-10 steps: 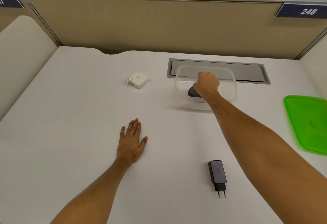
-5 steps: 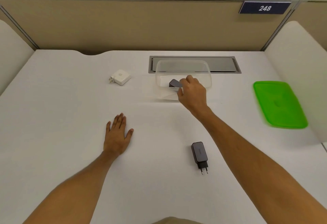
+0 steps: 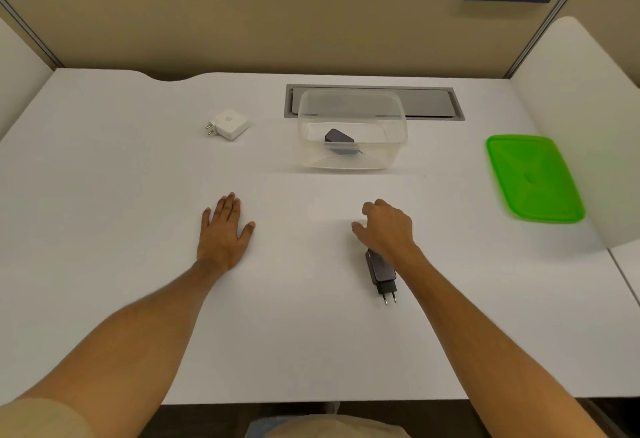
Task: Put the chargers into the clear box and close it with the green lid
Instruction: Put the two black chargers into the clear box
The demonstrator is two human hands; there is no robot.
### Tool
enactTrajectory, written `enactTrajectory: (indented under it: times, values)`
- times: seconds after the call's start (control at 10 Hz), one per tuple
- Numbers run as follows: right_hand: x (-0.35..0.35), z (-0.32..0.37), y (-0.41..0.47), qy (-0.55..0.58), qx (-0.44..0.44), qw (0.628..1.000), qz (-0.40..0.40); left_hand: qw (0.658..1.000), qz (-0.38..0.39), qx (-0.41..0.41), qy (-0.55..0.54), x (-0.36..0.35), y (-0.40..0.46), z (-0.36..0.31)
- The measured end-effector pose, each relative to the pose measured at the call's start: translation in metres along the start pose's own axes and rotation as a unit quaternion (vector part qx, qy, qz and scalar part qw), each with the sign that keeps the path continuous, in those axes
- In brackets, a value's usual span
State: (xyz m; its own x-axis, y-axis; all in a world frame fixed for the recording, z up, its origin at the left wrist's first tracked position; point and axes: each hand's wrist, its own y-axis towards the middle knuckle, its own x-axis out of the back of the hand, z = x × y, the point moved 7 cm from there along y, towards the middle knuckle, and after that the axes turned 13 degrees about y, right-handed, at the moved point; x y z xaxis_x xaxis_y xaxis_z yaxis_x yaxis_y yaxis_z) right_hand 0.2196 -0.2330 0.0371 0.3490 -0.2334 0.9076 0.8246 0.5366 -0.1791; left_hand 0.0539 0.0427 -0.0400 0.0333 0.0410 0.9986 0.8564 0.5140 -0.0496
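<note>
The clear box [image 3: 352, 160] stands on the white desk at the back centre, with one dark charger [image 3: 338, 137] lying inside it. A white charger [image 3: 229, 124] lies to the left of the box. A second dark charger [image 3: 381, 269] with two prongs lies near the front, partly under my right wrist. My right hand [image 3: 386, 228] hovers just above its far end, fingers loosely curled and holding nothing. My left hand [image 3: 223, 231] rests flat on the desk, fingers spread. The green lid [image 3: 533, 178] lies at the right.
A grey cable hatch [image 3: 433, 102] is set into the desk behind the box. Beige partition walls enclose the back and both sides. A white side panel [image 3: 581, 119] stands just beyond the lid. The desk's front edge runs near my body.
My right hand has let go of the dark charger in the box and drawn back toward me, down to the second dark charger. My left hand stayed flat.
</note>
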Motion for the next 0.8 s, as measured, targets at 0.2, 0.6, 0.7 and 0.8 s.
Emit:
enactTrajectory:
  times: [0.2,0.6,0.7,0.8]
  values:
    - [-0.016,-0.010,-0.028,-0.044,-0.060,0.997,0.029,1.000,-0.003,-0.002,0.004,-0.001,0.001,0.000]
    - [-0.028,-0.016,-0.052,-0.050,-0.119,0.990,0.062,1.000,-0.007,-0.002,0.001,-0.001,0.001,0.002]
    - [-0.028,-0.014,-0.047,-0.049,-0.109,0.990,0.071,1.000,-0.006,-0.002,0.002,0.000,0.000,0.001]
    - [-0.024,-0.011,-0.039,-0.048,-0.102,0.991,0.076,1.000,-0.007,0.000,0.005,0.000,0.001,0.000]
